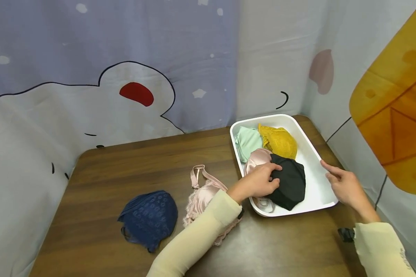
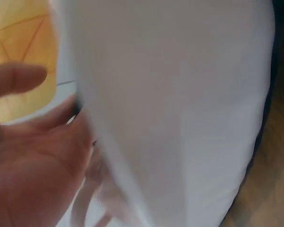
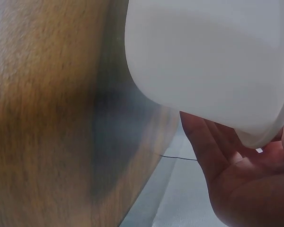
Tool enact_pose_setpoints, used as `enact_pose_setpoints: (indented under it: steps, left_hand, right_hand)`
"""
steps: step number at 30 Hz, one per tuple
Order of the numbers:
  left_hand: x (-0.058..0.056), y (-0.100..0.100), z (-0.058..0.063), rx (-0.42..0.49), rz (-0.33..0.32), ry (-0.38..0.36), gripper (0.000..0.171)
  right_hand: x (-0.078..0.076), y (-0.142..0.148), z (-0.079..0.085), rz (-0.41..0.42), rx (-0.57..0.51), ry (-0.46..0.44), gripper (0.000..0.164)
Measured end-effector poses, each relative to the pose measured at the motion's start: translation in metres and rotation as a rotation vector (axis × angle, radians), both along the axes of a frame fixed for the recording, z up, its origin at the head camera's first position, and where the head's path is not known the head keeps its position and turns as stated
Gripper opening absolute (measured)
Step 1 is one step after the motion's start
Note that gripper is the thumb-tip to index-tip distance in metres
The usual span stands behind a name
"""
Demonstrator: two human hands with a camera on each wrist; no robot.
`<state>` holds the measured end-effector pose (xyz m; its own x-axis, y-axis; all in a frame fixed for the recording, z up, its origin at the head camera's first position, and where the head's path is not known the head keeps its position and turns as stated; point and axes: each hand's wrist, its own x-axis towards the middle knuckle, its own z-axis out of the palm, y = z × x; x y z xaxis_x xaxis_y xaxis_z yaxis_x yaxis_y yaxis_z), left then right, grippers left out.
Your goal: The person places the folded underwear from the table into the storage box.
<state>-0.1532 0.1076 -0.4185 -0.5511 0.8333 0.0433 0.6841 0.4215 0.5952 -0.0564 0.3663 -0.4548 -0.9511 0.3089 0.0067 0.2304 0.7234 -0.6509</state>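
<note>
A white tray (image 1: 317, 175) holds several bras. My right hand (image 1: 346, 188) grips the tray's right rim, thumb over the edge and fingers on the outer side, as the right wrist view shows. My left hand (image 1: 258, 182) reaches over the left rim, its fingertips touching a black bra (image 1: 291, 181). In the left wrist view, the left thumb (image 2: 23, 78) stands apart from the other fingers. A pink satin bra (image 1: 258, 157) lies partly under the black one. Behind them are a mint green bra (image 1: 248, 142) and a mustard yellow lace bra (image 1: 280, 142).
On the wooden table (image 1: 100, 173), a pink lace-trimmed bra (image 1: 205, 196) lies left of the tray, partly hidden by my left forearm. Farther left is a folded navy lace bra (image 1: 150, 217). A printed curtain (image 1: 194, 57) rises behind the table and along its right side.
</note>
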Motion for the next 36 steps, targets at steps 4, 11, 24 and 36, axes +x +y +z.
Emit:
enact_pose_setpoints:
  steps: [4, 11, 24, 36]
  left_hand:
    - [0.002, 0.012, -0.009, -0.173, -0.083, 0.007, 0.046]
    - [0.001, 0.012, -0.012, -0.251, -0.106, -0.026, 0.045]
    - [-0.015, -0.025, 0.014, 0.016, -0.126, -0.036, 0.028]
    - [-0.024, -0.092, 0.035, 0.151, -0.042, -0.011, 0.024]
  right_hand:
    - [0.000, 0.000, 0.000, 0.003, -0.015, 0.016, 0.039]
    - [-0.001, -0.001, -0.001, 0.010, -0.025, 0.028, 0.039]
    - [0.000, -0.002, 0.000, 0.004, -0.021, 0.028, 0.040]
    - [0.000, -0.001, 0.000, 0.020, 0.010, 0.036, 0.040]
